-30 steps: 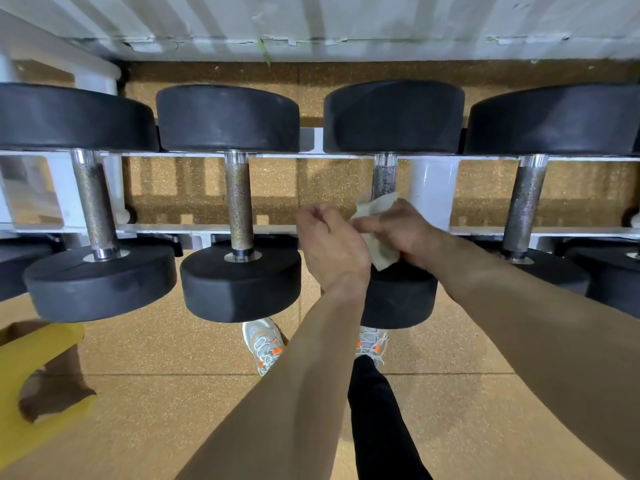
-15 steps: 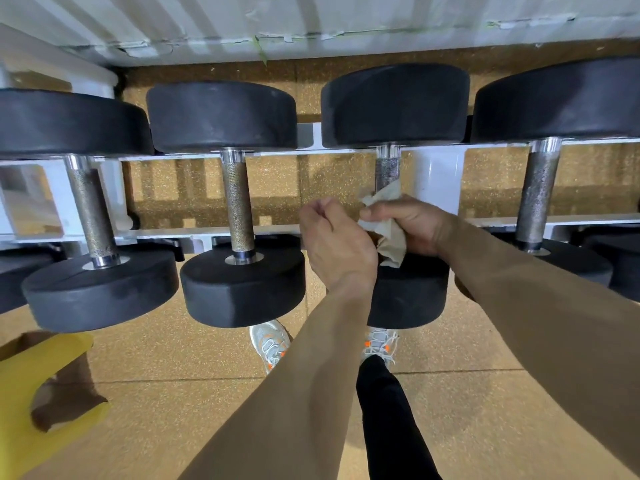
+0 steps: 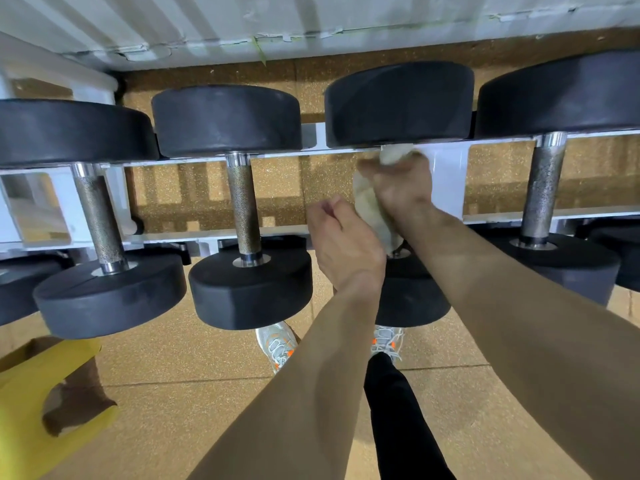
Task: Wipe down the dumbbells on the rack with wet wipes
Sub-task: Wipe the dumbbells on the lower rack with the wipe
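Note:
Several black dumbbells with metal handles lie across the white rack (image 3: 277, 154). My right hand (image 3: 398, 188) grips a whitish wet wipe (image 3: 372, 209) wrapped round the handle of the third dumbbell (image 3: 398, 102), high up near its far head. The handle itself is hidden by hand and wipe. My left hand (image 3: 343, 244) hovers just left of that handle with its fingers curled, holding nothing. The second dumbbell (image 3: 242, 209) lies to the left with its handle bare.
Another dumbbell (image 3: 542, 188) lies to the right and one (image 3: 97, 216) to the left. A yellow object (image 3: 31, 407) sits on the cork-coloured floor at lower left. My shoes (image 3: 277, 344) stand below the rack. A white corrugated wall (image 3: 311, 19) runs behind.
My right hand has slid the wipe up the handle from its near end to just under the far head. My left hand has stayed beside the handle.

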### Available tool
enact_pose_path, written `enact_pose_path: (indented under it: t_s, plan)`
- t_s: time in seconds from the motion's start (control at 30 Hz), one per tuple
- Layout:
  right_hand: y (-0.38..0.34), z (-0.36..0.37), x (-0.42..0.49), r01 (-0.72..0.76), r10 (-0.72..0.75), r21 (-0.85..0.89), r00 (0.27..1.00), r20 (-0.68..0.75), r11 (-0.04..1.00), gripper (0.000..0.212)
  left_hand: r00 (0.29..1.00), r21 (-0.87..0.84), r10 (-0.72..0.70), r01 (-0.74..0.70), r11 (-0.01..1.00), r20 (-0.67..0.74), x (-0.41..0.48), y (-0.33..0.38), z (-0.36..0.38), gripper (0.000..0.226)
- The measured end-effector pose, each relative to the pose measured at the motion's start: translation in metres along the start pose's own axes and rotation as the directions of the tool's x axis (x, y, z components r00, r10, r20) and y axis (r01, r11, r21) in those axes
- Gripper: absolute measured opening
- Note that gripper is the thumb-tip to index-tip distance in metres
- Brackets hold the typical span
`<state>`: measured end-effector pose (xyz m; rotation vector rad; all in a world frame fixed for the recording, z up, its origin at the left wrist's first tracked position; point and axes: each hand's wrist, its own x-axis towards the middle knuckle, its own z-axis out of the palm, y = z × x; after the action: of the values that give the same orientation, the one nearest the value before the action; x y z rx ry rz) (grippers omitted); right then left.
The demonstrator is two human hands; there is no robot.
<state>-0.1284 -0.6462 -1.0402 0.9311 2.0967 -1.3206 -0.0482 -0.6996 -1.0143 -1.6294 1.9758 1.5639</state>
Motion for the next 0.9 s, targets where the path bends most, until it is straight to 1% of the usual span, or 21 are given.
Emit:
enact_pose_path:
  t_s: [0.03, 0.1, 0.17, 0.2, 0.23, 0.27, 0.3, 0.37, 0.47, 0.5, 0.53, 0.57, 0.6, 0.63, 0.67, 0.7, 0.73, 0.8, 0.83, 0.87, 0.9]
  plan:
    - [0.009, -0.008, -0.005, 0.016, -0.014, -0.018, 0.992, 0.126, 1.000, 0.020, 1.000, -0.006, 0.004, -0.004, 1.000, -0.004, -0.001, 0.001, 0.000, 0.022]
    - [0.028, -0.027, -0.015, 0.070, -0.036, -0.075, 0.920, 0.389, 0.995, 0.023, 1.000, -0.004, 0.026, -0.026, 1.000, -0.010, -0.002, 0.002, -0.001, 0.024]
    - [0.030, -0.040, -0.016, 0.206, -0.058, -0.215, 0.838, 0.543, 0.955, 0.037, 1.000, -0.002, 0.024, -0.024, 1.000, -0.015, -0.003, 0.003, -0.001, 0.025]
    - [0.028, -0.043, -0.016, 0.292, -0.053, -0.336, 0.820, 0.570, 0.895, 0.038, 1.000, -0.001, 0.012, -0.012, 1.000, -0.008, -0.003, 0.004, -0.002, 0.023]
    - [0.025, -0.046, -0.018, 0.370, -0.052, -0.451, 0.815, 0.577, 0.812, 0.032, 1.000, 0.008, 0.002, -0.002, 1.000, 0.002, -0.004, 0.004, -0.001, 0.020]
    - [0.025, -0.050, -0.022, 0.401, -0.042, -0.535, 0.827, 0.561, 0.743, 0.025, 1.000, 0.024, 0.000, -0.001, 1.000, 0.012, -0.005, 0.004, -0.002, 0.018]
    - [0.029, -0.055, -0.023, 0.391, -0.035, -0.563, 0.842, 0.539, 0.728, 0.028, 1.000, 0.036, 0.003, -0.004, 0.999, 0.019, -0.006, 0.005, -0.002, 0.017]
    - [0.041, -0.066, -0.024, 0.340, -0.039, -0.535, 0.868, 0.496, 0.774, 0.037, 1.000, 0.048, -0.002, 0.001, 0.999, 0.023, -0.008, 0.008, -0.003, 0.018]
    - [0.049, -0.078, -0.027, 0.377, -0.116, -0.544, 0.884, 0.453, 0.749, 0.027, 0.999, 0.103, 0.028, -0.031, 0.994, 0.029, -0.011, 0.007, -0.004, 0.031]
    - [0.052, -0.082, -0.027, 0.369, -0.159, -0.562, 0.909, 0.386, 0.741, 0.024, 0.997, 0.133, 0.062, -0.066, 0.989, 0.038, -0.013, 0.006, -0.005, 0.030]
    - [0.054, -0.086, -0.029, 0.334, -0.200, -0.562, 0.937, 0.287, 0.757, 0.021, 0.993, 0.163, 0.109, -0.116, 0.980, 0.052, -0.017, 0.007, -0.007, 0.026]
    - [0.056, -0.092, -0.030, 0.285, -0.229, -0.533, 0.958, 0.169, 0.797, 0.018, 0.984, 0.187, 0.162, -0.173, 0.967, 0.074, -0.022, 0.008, -0.008, 0.020]
    - [0.055, -0.099, -0.034, 0.246, -0.241, -0.462, 0.968, 0.071, 0.852, 0.016, 0.972, 0.206, 0.209, -0.227, 0.952, 0.107, -0.029, 0.010, -0.011, 0.014]
    - [0.054, -0.108, -0.039, 0.232, -0.236, -0.358, 0.971, 0.031, 0.905, 0.013, 0.960, 0.207, 0.238, -0.266, 0.942, 0.148, -0.038, 0.011, -0.012, 0.009]
    - [0.049, -0.118, -0.046, 0.237, -0.229, -0.224, 0.971, 0.062, 0.945, 0.012, 0.947, 0.179, 0.254, -0.290, 0.940, 0.198, -0.048, 0.014, -0.012, 0.008]
    - [0.044, -0.129, -0.056, 0.231, -0.216, -0.095, 0.966, 0.141, 0.968, 0.014, 0.934, 0.130, 0.248, -0.288, 0.949, 0.258, -0.057, 0.014, -0.012, 0.011]
    - [0.038, -0.140, -0.069, 0.201, -0.198, 0.012, 0.948, 0.251, 0.979, 0.019, 0.917, 0.078, 0.222, -0.262, 0.962, 0.332, -0.069, 0.018, -0.011, 0.022]
    - [0.029, -0.161, -0.091, 0.108, -0.157, 0.132, 0.878, 0.452, 0.985, 0.029, 0.871, -0.009, 0.131, -0.144, 0.990, 0.473, -0.085, 0.026, -0.010, 0.046]
    - [0.028, -0.170, -0.097, 0.053, -0.139, 0.181, 0.848, 0.511, 0.982, 0.034, 0.836, -0.044, 0.095, -0.085, 0.995, 0.540, -0.091, 0.028, -0.009, 0.046]
    - [0.028, -0.180, -0.102, -0.010, -0.127, 0.242, 0.830, 0.544, 0.970, 0.039, 0.806, -0.066, 0.085, -0.057, 0.996, 0.586, -0.098, 0.031, -0.008, 0.035]
    - [0.029, -0.188, -0.104, -0.069, -0.106, 0.292, 0.833, 0.543, 0.954, 0.039, 0.796, -0.048, 0.098, -0.087, 0.995, 0.598, -0.106, 0.033, -0.008, 0.019]
